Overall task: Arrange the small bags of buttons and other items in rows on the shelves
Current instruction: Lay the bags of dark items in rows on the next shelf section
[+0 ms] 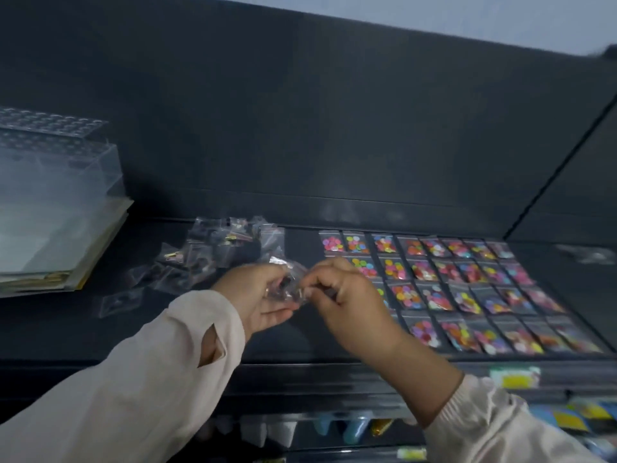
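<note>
On the black shelf (300,342) lie several small clear bags of colourful buttons (467,289), set in neat rows on the right half. A loose heap of clear bags with dark and gold items (213,252) sits at the middle left. My left hand (257,299) and my right hand (340,295) meet above the shelf's middle, both pinching one small clear bag (290,279) between them. The bag's contents are blurred. One single clear bag (120,302) lies apart, left of my left sleeve.
A clear plastic box (56,182) rests on a stack of papers or folders (66,262) at the left end of the shelf. The black back wall (300,128) rises behind. Lower shelves hold light-coloured items (354,426) and yellow-labelled packs (514,379).
</note>
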`<state>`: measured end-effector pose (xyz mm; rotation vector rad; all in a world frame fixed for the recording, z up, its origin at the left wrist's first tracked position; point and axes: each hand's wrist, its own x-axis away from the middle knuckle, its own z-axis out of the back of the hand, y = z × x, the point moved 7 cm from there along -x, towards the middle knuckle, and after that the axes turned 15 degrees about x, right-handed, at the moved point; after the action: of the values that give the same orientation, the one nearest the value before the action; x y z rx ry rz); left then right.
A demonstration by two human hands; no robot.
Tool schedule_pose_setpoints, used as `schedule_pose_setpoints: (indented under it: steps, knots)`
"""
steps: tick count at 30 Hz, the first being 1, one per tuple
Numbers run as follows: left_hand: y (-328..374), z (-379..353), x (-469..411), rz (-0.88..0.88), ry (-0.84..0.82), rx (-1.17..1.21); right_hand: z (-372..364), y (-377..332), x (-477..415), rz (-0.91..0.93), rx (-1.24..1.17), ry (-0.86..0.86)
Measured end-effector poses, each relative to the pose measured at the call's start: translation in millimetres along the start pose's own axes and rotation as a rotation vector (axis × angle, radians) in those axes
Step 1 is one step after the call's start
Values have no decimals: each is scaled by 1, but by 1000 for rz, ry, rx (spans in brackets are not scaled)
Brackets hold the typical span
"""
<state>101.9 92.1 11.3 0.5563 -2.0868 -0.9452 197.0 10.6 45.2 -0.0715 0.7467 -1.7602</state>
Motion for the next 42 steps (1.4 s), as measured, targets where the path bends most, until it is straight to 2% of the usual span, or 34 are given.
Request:
schedule_pose_setpoints:
  steps: [5,12,17,24,28,34,42]
  knots:
    - [-50,-90,28,23,-179,20,66,32,66,-65,-52,71]
    - [-151,-225,72,31,-300,-45,168,117,198,-450,-225,163]
    - [-225,-315,100,34,-411,-119,226,183,292,-743,-697,225]
    - [-302,-422,138,128,-527,-124,290,249,381,-846,-692,281]
    - [-332,-466,138,214,-556,-113,314,285,409,-896,-751,331]
    - [-370,-530,110,211,-681,-354,338,350,414,-933,-997,421]
    - [-375,-630,25,201,-699,-363,395,454,369,-1019,-957,441]
